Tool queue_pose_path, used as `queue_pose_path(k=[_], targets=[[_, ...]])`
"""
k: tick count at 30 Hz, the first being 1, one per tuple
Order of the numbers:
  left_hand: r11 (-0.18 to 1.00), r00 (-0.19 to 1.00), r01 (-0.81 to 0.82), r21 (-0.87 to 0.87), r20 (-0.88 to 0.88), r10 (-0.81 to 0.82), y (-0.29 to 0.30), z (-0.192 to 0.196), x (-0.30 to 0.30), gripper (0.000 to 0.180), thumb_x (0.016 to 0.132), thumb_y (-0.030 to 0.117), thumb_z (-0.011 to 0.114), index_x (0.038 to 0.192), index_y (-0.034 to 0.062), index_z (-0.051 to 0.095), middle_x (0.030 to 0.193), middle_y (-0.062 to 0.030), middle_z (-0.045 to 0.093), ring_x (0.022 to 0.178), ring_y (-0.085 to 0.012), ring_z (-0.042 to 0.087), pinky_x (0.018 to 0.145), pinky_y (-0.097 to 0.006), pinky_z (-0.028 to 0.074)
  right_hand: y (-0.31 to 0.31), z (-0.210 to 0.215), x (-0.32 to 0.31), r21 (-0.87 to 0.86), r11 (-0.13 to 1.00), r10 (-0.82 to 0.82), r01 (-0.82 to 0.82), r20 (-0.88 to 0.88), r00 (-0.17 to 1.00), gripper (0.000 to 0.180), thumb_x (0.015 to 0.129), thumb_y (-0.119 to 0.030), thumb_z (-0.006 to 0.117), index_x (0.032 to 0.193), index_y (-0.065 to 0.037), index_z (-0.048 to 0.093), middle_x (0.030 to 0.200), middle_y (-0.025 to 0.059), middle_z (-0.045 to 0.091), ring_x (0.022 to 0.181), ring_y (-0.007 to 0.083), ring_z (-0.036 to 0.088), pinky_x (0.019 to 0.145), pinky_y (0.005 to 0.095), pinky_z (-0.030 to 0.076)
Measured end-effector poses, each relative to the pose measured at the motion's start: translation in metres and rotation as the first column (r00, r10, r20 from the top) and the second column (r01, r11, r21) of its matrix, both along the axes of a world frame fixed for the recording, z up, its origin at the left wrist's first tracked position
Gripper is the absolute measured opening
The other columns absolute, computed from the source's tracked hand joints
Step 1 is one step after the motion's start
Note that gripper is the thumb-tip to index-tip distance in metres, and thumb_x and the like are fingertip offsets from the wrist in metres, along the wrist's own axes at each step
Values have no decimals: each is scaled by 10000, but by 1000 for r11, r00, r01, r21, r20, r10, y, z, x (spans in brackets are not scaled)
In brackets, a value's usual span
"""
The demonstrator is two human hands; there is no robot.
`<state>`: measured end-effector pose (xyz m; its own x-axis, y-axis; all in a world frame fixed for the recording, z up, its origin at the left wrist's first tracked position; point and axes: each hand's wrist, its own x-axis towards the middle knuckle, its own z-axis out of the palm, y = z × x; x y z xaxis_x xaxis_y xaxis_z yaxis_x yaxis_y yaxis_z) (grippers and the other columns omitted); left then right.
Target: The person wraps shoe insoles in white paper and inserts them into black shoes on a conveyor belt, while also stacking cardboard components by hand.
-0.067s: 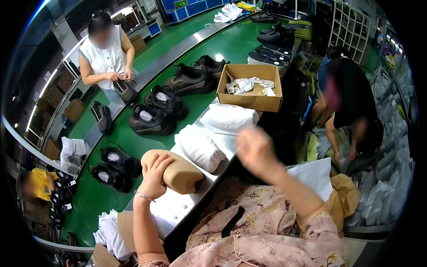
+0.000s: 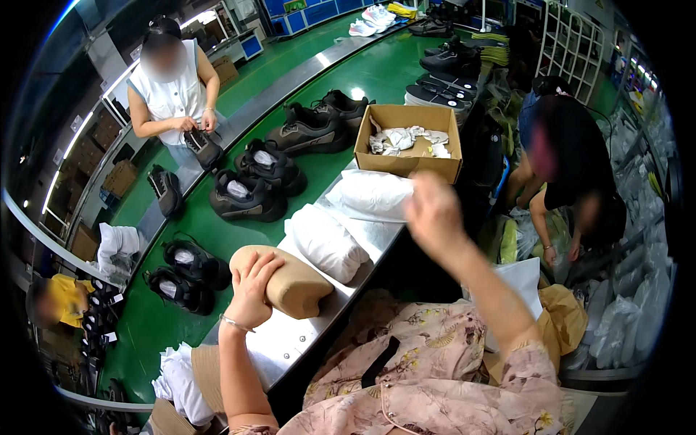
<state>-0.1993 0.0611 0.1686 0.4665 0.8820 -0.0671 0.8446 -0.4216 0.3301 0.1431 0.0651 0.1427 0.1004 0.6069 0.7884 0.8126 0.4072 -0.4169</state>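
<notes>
Tan foam block (image 2: 290, 283) on steel worktop (image 2: 290, 341), left hand (image 2: 251, 290) cupped over its 9 o'clock end, right hand (image 2: 433, 212) raised, blurred, grip indeterminable, white bundles (image 2: 326, 243) at 12 o'clock.

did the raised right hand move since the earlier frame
Yes: the right hand shifted slightly up, toward the open cardboard box, now overlapping the white stuffed bag.

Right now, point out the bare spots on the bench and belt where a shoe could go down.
Free: the metal bench top below the tan foam block held by the left hand; the green belt left of the cardboard box. Crowded: white wrapped bundles between block and box; dark shoes along the belt.
</notes>
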Motion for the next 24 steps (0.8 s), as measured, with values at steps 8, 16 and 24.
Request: queue_pose_path(k=[8, 16, 24], targets=[[1000, 996, -12, -9, 93, 13, 5, 4, 7, 775, 570, -139, 563, 1274, 172, 462, 1389, -81, 378, 1364, -323, 213, 1060, -598, 77, 76, -72, 120, -180, 845, -286, 503, 644, 710, 113, 772, -153, 619, 837, -83, 560, 759, 81, 611, 787, 251, 607, 846, 466, 353], [1000, 997, 2, 3, 82, -2, 15, 6, 6, 751, 564, -138, 558, 1237, 190, 504, 1393, -86, 381, 1365, -318, 216, 1068, -569, 109, 104, -74, 92, -240, 671, -448, 701, 622, 642, 67, 795, -71, 525, 860, -75, 539, 787, 88, 596, 806, 264, 603, 898, 548, 318], [1000, 994, -25, 2, 103, 25, 10, 2, -6, 747, 585, -171, 536, 1220, 222, 518, 1410, -90, 359, 1366, -319, 212, 1067, -556, 141, 54, -30, 65, -255, 966, 72, -34, 140, 987, 428, 762, -169, 664, 1140, -25, 525, 1148, 164, 548, 1085, 316, 520, 943, 394, 393]])
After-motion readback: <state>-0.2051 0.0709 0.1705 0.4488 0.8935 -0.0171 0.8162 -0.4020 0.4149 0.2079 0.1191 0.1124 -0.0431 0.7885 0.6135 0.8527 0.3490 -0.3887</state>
